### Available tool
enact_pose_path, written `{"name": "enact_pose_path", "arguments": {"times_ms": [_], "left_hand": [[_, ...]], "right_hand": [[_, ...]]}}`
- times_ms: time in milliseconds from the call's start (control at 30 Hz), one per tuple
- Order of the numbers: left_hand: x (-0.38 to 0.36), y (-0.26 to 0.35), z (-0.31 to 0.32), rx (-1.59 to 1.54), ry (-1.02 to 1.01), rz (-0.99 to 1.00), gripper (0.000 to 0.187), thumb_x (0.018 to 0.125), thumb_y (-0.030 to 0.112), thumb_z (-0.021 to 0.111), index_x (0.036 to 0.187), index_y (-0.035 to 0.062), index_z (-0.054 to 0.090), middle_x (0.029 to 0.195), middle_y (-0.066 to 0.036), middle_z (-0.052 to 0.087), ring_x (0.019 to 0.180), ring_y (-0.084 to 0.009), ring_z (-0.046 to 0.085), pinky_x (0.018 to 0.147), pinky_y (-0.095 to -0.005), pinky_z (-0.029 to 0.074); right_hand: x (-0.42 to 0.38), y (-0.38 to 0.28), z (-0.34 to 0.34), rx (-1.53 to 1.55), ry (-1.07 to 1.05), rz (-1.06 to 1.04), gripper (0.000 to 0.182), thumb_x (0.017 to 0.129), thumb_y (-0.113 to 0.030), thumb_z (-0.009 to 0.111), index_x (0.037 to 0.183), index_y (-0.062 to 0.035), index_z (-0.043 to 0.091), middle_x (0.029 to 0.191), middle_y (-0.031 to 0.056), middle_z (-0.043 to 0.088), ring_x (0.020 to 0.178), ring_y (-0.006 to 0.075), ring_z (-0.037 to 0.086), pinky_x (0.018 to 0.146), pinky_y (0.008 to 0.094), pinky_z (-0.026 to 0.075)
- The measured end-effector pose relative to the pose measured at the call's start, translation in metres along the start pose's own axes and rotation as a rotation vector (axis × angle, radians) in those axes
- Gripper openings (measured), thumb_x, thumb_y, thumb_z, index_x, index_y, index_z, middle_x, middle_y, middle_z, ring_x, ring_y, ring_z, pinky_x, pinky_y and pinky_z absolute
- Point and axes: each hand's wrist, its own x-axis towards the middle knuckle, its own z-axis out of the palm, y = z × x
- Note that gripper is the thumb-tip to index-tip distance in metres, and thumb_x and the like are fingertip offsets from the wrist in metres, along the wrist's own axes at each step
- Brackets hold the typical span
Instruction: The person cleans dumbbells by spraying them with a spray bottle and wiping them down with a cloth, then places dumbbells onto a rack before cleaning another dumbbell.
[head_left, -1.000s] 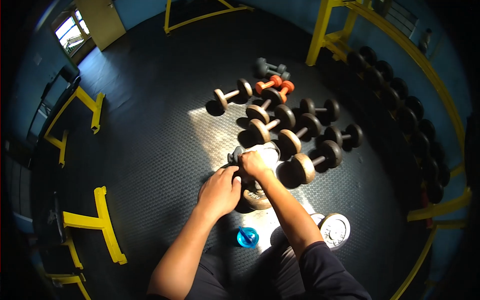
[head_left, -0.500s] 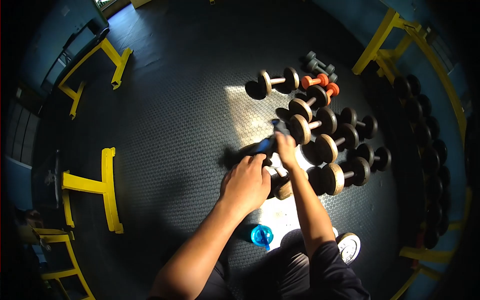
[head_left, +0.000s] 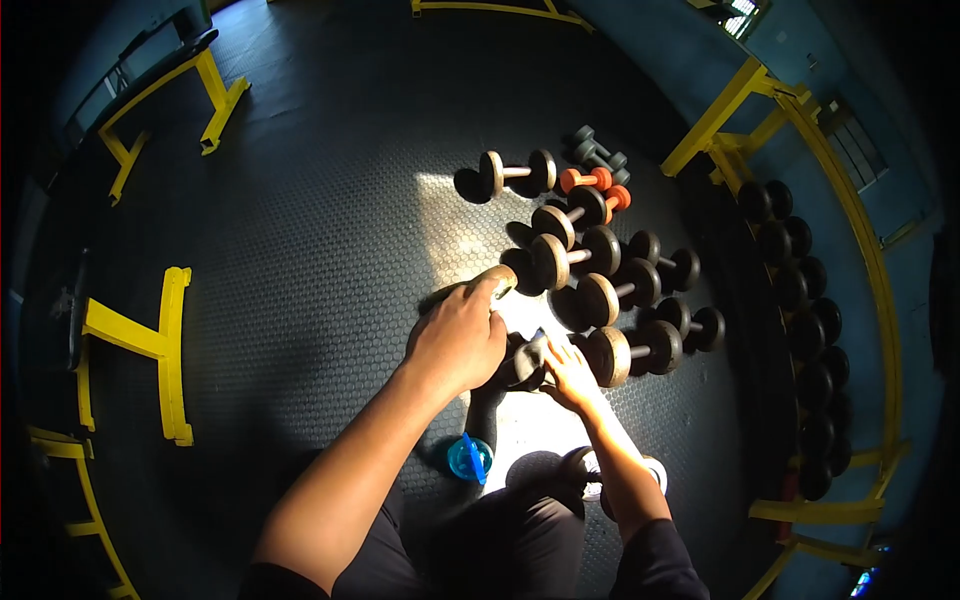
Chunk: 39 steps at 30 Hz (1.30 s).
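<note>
My left hand (head_left: 458, 338) is closed over a dumbbell, whose pale, worn end (head_left: 498, 280) shows just past the fingers. Most of that dumbbell's handle is hidden under the hand. Against its nearer end, my right hand (head_left: 572, 375) presses a dark cloth (head_left: 530, 362), partly lit by strong sun. Just beyond the hands, to the right, stand several dumbbells with worn, pale round ends, one of them a dumbbell (head_left: 610, 356) close to my right fingers.
A blue-lidded bottle (head_left: 470, 458) stands on the black rubber floor (head_left: 320, 250) near my knees. A white-faced weight (head_left: 655, 474) lies by my right forearm. Orange dumbbells (head_left: 588, 180) sit farther off. A yellow rack (head_left: 865, 250) with dumbbells is at right; yellow bench frames (head_left: 175, 350) at left.
My right hand and the cloth have moved from the dumbbell's far end to its near end. My left hand has shifted slightly left and up. The view has turned right.
</note>
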Motion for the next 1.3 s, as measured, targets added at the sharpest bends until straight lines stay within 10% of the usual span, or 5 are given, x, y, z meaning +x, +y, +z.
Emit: {"name": "enact_pose_path", "arguments": {"times_ms": [400, 733, 833, 1067, 1300], "left_hand": [[0.004, -0.009, 0.0, -0.027, -0.03, 0.009, 0.041, 0.094, 0.019, 0.048, 0.13, -0.0001, 0.047, 0.118, -0.029, 0.057, 0.11, -0.0448, 0.057, 0.096, -0.0499, 0.046], [0.01, -0.02, 0.002, -0.01, -0.087, -0.006, 0.042, 0.093, 0.019, 0.05, 0.13, -0.0008, 0.048, 0.118, -0.028, 0.057, 0.109, -0.0427, 0.058, 0.095, -0.0498, 0.047], [0.012, -0.017, 0.004, 0.043, -0.091, 0.019, 0.042, 0.093, 0.018, 0.05, 0.13, -0.001, 0.049, 0.115, -0.027, 0.059, 0.106, -0.0421, 0.06, 0.093, -0.0488, 0.048], [0.006, -0.015, 0.014, 0.119, -0.145, 0.063, 0.04, 0.093, 0.02, 0.051, 0.128, 0.0011, 0.052, 0.117, -0.025, 0.059, 0.108, -0.0402, 0.06, 0.093, -0.0488, 0.048], [-0.007, -0.017, 0.031, 0.27, -0.332, 0.062, 0.041, 0.094, 0.025, 0.049, 0.129, 0.0023, 0.053, 0.123, -0.024, 0.059, 0.114, -0.0384, 0.058, 0.098, -0.0477, 0.045]], "right_hand": [[0.058, 0.008, 0.034, -0.099, -0.351, -0.197, 0.023, 0.087, -0.015, 0.051, 0.108, -0.0111, 0.06, 0.11, 0.013, 0.062, 0.106, 0.0328, 0.057, 0.094, 0.043, 0.045], [0.026, -0.096, -0.011, 0.057, -0.899, -0.043, 0.066, 0.072, -0.037, 0.073, 0.126, -0.0025, 0.057, 0.113, 0.0187, 0.065, 0.106, 0.0336, 0.063, 0.092, 0.0442, 0.049], [0.013, -0.09, -0.034, 0.525, -0.64, 0.06, 0.078, 0.062, -0.03, 0.085, 0.125, 0.0037, 0.055, 0.11, 0.0234, 0.066, 0.104, 0.039, 0.062, 0.094, 0.0437, 0.048], [-0.024, -0.075, -0.034, 1.41, -0.143, 0.743, 0.041, 0.079, -0.008, 0.075, 0.114, 0.0076, 0.061, 0.096, 0.0097, 0.07, 0.085, 0.0134, 0.065, 0.08, 0.0276, 0.053], [-0.063, -0.011, 0.014, 0.845, 0.203, 0.64, 0.041, 0.098, -0.032, 0.051, 0.117, 0.0034, 0.059, 0.109, 0.0183, 0.065, 0.099, 0.0295, 0.06, 0.09, 0.0383, 0.046]]}}
